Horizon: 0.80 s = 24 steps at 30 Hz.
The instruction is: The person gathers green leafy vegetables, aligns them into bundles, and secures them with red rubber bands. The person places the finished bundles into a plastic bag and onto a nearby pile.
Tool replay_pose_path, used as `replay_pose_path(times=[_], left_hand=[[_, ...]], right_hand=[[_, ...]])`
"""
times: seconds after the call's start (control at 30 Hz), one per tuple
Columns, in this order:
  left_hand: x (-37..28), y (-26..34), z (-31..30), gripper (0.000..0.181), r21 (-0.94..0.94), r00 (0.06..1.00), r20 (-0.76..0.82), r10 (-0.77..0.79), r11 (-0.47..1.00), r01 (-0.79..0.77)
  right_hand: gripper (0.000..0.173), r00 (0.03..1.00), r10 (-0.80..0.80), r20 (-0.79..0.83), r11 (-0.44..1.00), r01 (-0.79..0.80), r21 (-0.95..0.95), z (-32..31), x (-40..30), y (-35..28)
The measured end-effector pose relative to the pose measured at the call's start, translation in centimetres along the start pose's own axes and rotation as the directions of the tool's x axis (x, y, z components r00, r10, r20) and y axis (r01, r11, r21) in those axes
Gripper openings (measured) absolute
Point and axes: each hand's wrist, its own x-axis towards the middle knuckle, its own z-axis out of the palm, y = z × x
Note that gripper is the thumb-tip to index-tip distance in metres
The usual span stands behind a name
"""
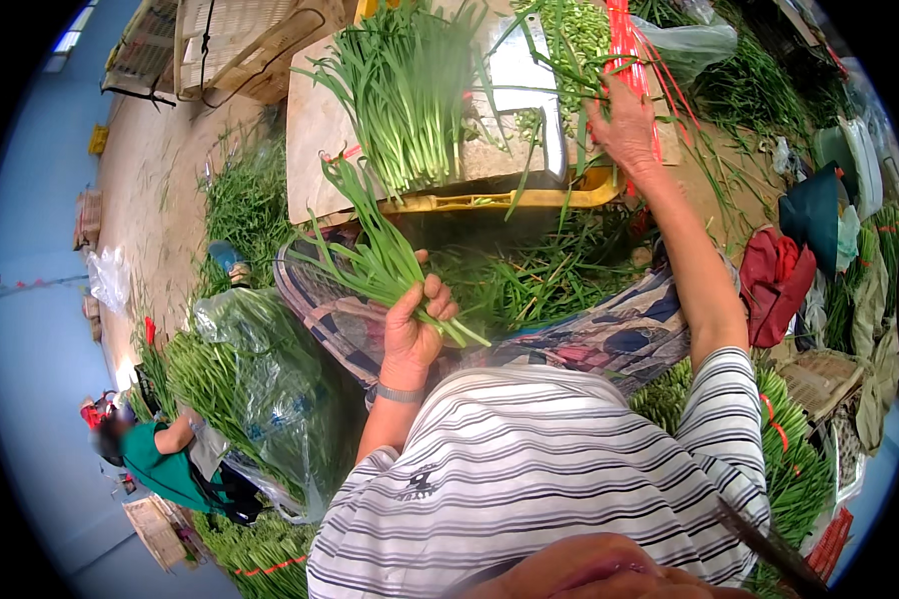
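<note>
My left hand (413, 322) is closed around a small bunch of garlic chives (378, 258), the leaves fanning up and left and the pale stems poking out below the fist. My right hand (623, 123) reaches over the right side of the board (494, 161), touching loose green leaves beside a hank of red plastic ties (629, 52). Its fingertips are partly hidden, so any grip there is unclear. Left of it lies a broad metal cleaver (528, 82). A larger pile of chives (412, 105) rests on the board's left part, with chopped stem ends (580, 30) at the back right.
A yellow crate (509, 199) supports the board. Chive trimmings (539, 281) lie below it, by the patterned cloth on my lap (607, 329). Plastic-wrapped chives (285, 389) stand left, near another person (165, 457). A red bag (775, 284) and tied chive bundles (794, 449) are right.
</note>
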Motion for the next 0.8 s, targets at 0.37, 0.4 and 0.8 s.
replay_pose_path(times=[0.37,0.4,0.8], left_hand=[[-0.4,0.1,0.6,0.048,0.01,0.998,-0.05,0.027,1.0,-0.026],[-0.5,0.0,0.6,0.048,-0.003,0.999,-0.045,0.021,1.0,-0.021],[0.0,0.6,-0.6,0.048,-0.014,0.996,-0.065,0.056,0.998,-0.057]], right_hand=[[0.035,0.959,0.211,0.188,0.956,-0.243,0.165,2.1,3.6,0.8],[0.035,0.921,0.299,0.249,0.806,-0.384,0.45,1.9,4.1,1.9],[0.021,0.958,0.108,0.266,0.784,-0.247,0.57,-10.9,-1.3,-6.3]])
